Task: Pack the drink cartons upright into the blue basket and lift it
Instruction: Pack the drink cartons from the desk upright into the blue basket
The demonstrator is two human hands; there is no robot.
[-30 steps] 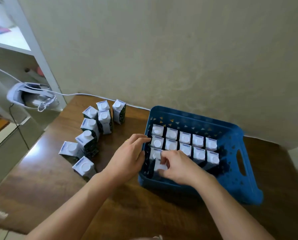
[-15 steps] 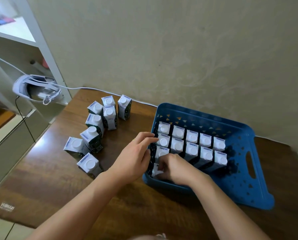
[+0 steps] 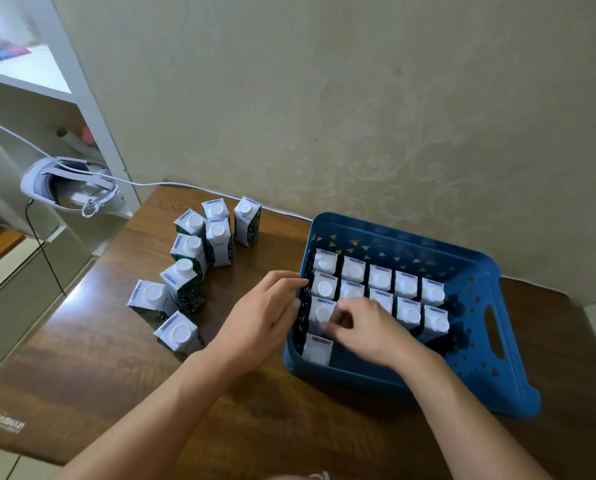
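The blue basket (image 3: 411, 242) sits on the wooden table at the right, against the wall. Several white-topped drink cartons (image 3: 381, 280) stand upright in rows in its far-left part. One more carton (image 3: 318, 348) stands alone in the near-left corner. My right hand (image 3: 372, 330) hovers inside the basket just above and right of that carton, fingers loosely curled and blurred, holding nothing that I can see. My left hand (image 3: 258, 323) lies outside, its straight fingertips touching the basket's left rim. Several loose cartons (image 3: 185, 275) stand on the table to the left.
A white headset (image 3: 64, 185) lies on a low ledge at the far left, its cable (image 3: 172, 184) running along the wall behind the loose cartons. A white shelf unit (image 3: 92, 98) rises beside it. The basket's right half, near its handle slot (image 3: 494, 332), holds no cartons.
My right hand has risen off the carton in the near-left corner, which now stands uncovered. My left hand has stayed at the basket's left rim. The camera has shifted a little.
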